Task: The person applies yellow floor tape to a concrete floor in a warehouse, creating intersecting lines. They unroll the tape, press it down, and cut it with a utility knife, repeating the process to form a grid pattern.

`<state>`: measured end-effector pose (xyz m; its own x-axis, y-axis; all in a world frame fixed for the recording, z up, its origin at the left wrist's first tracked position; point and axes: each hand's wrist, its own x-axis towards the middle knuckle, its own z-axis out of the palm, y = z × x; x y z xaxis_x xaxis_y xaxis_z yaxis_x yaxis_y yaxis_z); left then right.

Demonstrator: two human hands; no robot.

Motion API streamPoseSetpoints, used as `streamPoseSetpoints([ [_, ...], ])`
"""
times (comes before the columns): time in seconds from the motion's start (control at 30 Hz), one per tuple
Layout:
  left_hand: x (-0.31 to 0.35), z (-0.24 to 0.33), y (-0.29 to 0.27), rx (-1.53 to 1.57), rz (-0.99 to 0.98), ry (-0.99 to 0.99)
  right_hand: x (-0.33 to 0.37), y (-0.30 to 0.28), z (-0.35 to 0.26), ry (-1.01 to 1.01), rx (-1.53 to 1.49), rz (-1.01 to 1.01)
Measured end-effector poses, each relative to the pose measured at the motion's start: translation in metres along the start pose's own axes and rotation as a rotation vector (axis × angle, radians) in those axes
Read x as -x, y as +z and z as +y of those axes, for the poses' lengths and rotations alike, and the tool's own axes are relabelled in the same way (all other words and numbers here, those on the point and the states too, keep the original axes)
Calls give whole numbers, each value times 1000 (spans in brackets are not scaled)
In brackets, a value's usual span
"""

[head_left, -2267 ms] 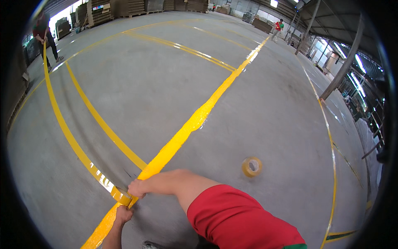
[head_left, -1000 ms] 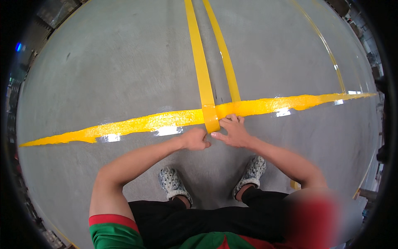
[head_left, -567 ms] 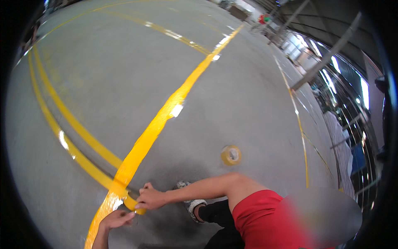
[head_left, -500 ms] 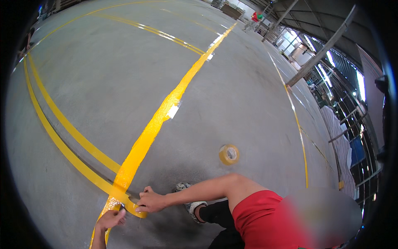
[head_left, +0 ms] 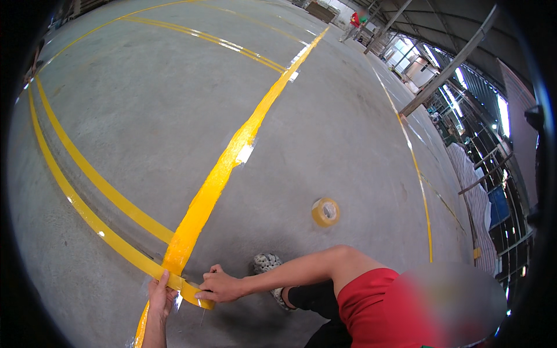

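My left hand (head_left: 160,296) reaches up from the lower edge. Its thumb lies on a strip of yellow tape (head_left: 130,253), with the fingers curled below the strip's edge, pinching it. The strip runs in a long curve from the upper left, over a broad yellow painted line (head_left: 212,191), to a yellow tape roll (head_left: 197,296). A co-worker's hand (head_left: 221,285) grips that roll just right of my hand. A shiny clear scrap (head_left: 178,300) hangs between the two hands. My right hand is not in view.
The co-worker in a red shirt (head_left: 368,301) crouches at the lower right, a patterned shoe (head_left: 267,263) on the floor. Another tape roll (head_left: 325,212) lies on the grey concrete (head_left: 325,145). A slanting post (head_left: 452,61) stands at the upper right; a distant person (head_left: 355,24) is beyond.
My left hand has moved up and taken the yellow strip between thumb and fingers. The co-worker's hand and roll have shifted slightly right and down.
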<state>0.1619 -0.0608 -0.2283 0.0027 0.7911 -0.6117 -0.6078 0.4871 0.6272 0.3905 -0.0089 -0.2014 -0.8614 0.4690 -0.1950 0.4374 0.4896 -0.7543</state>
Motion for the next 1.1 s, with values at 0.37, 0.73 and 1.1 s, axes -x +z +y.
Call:
streamPoseSetpoints([
  [0.37, 19, -19, -8, -82, 145, 33, -6, 6, -15, -35, 0, -54],
  [0.73, 34, -24, -13, -200, 133, -101, -8, 10, -18, -94, 31, 0],
  [1.1, 38, -23, -8, -225, 157, -53, -5, 8, -19, -117, 10, -2],
])
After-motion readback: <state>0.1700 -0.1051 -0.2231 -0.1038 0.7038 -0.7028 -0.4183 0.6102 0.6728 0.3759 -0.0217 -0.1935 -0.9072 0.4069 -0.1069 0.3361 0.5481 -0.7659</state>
